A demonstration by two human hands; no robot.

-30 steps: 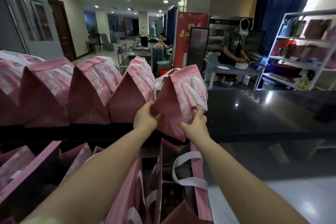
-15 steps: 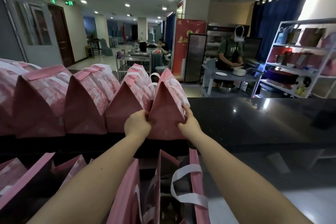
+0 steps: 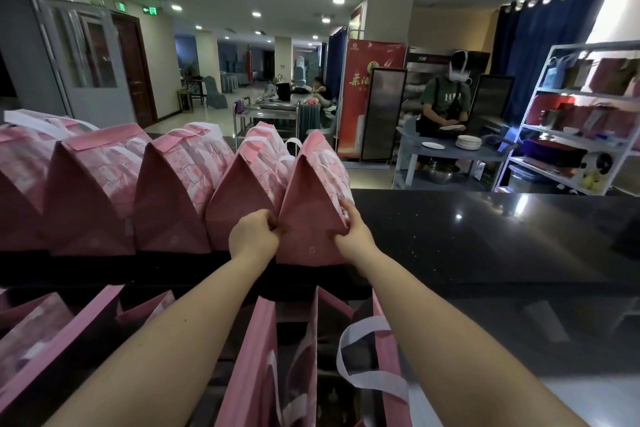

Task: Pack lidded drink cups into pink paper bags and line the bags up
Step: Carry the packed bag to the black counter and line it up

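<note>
A closed pink paper bag point(image 3: 308, 218) stands upright on the black counter point(image 3: 485, 246), at the right end of a row of several closed pink bags point(image 3: 173, 204). My left hand point(image 3: 254, 236) pinches its left edge and my right hand point(image 3: 349, 236) grips its right side near the base. It touches the neighbouring bag point(image 3: 242, 204). Below the counter, close to me, stand open pink bags point(image 3: 311, 367) with white handles. No drink cup is visible; the bags hide their contents.
The counter stretches bare and glossy to the right of the row. Beyond it a person point(image 3: 446, 97) works at a grey table with a stack of plates point(image 3: 468, 141). A white shelf unit point(image 3: 581, 121) stands at the right, a red banner point(image 3: 360, 94) behind.
The bag was lifted and tilted a second ago; it has come down onto the counter and moved left against the row, both hands sliding lower on its sides.
</note>
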